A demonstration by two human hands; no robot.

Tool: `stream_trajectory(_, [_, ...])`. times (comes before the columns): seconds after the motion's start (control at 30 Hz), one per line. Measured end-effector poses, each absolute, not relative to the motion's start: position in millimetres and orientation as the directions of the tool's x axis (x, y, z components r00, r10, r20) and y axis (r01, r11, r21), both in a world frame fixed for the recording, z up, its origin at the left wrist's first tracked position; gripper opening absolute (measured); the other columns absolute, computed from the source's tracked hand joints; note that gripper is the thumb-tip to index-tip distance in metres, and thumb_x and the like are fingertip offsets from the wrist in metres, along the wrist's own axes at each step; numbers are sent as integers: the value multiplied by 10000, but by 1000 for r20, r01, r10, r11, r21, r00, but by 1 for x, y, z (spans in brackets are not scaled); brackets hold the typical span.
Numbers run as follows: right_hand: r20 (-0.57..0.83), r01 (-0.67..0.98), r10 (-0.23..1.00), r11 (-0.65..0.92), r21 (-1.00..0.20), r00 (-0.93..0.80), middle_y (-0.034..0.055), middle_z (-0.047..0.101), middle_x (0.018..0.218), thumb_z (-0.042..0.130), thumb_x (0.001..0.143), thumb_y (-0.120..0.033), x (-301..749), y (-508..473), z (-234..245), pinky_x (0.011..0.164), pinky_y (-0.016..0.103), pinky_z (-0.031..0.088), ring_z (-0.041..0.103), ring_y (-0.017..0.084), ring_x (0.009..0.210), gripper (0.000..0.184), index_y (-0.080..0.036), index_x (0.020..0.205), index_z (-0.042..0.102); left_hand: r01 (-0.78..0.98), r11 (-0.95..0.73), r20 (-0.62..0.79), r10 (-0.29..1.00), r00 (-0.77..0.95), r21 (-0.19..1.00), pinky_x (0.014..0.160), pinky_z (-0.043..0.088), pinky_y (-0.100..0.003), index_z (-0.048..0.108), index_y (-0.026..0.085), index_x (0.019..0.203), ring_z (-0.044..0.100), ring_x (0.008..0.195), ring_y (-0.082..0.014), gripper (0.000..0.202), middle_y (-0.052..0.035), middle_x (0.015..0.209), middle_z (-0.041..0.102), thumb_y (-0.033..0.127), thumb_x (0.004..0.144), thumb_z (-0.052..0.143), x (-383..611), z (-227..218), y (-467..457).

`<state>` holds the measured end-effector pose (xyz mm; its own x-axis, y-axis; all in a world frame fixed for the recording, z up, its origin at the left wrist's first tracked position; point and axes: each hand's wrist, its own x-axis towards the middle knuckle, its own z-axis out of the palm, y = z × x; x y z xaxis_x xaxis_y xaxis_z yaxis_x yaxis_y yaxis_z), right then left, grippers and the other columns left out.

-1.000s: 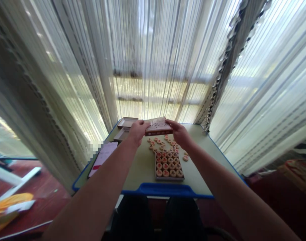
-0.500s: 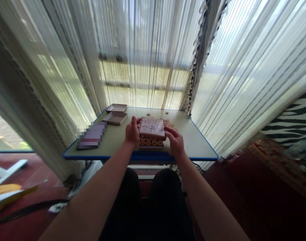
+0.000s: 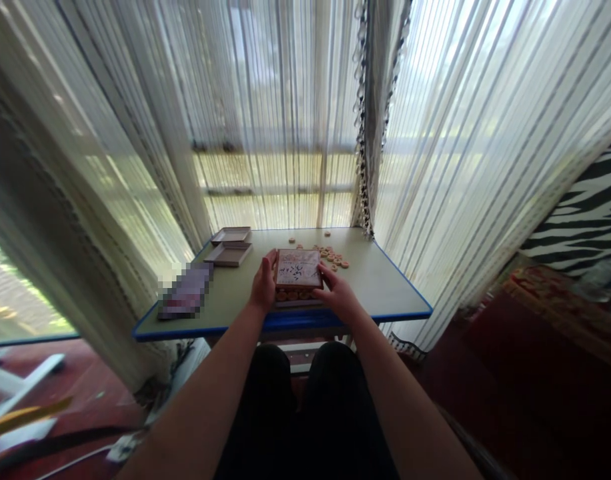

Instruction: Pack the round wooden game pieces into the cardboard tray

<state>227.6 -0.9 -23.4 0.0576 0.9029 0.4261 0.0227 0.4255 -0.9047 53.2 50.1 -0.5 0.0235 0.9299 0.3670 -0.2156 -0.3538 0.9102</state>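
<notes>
A flat printed box lid (image 3: 298, 267) sits over a tray of round wooden game pieces (image 3: 294, 295) near the table's front edge. My left hand (image 3: 263, 283) grips the lid's left side, fingers curled against it. Gripping the lid's right side is my right hand (image 3: 335, 293). A row of pieces shows under the lid's near edge. Several loose round pieces (image 3: 330, 255) lie scattered behind and to the right of the lid.
The green table with a blue rim (image 3: 380, 280) stands against sheer curtains (image 3: 295, 113). Two shallow box trays (image 3: 229, 245) rest at the back left. A blurred-out flat object (image 3: 185, 293) lies at the left. A zebra-patterned fabric (image 3: 585, 213) is at the right.
Both hands brought the lid from the far side of the table toward me and lowered it over the tray of pieces. The camera view shifted back and to the left.
</notes>
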Motion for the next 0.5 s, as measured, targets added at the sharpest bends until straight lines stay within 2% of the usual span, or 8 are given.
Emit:
stream_trajectory(0.13, [401,-4,913,403,-915,71,37,421,1333,670,580,-139,228,-2,-22,1039,380,292,382,215,1230,648,-216,1204,515,-145,-383,384,923,-22,912,962,374,-312,530,174,1159,471,1150,-206,567,-89,1203,548,579,810,342,50,1,42])
stream_trajectory(0.3, [393,-65,915,399,-915,88,58,506,1261,674,603,-182,226,-8,-14,1014,391,323,454,208,1172,593,-203,1179,533,109,-450,450,893,32,886,1010,298,-348,567,156,1116,468,1144,-211,462,-102,1185,560,473,846,365,48,3,38])
stream_trajectory(0.5, [363,-68,926,371,-926,107,69,473,1290,700,557,-176,225,-10,-11,1022,379,308,419,217,1201,591,-190,1133,570,157,-418,421,907,16,895,997,305,-352,590,161,1071,472,1137,-217,367,-96,1169,573,371,818,428,48,3,40])
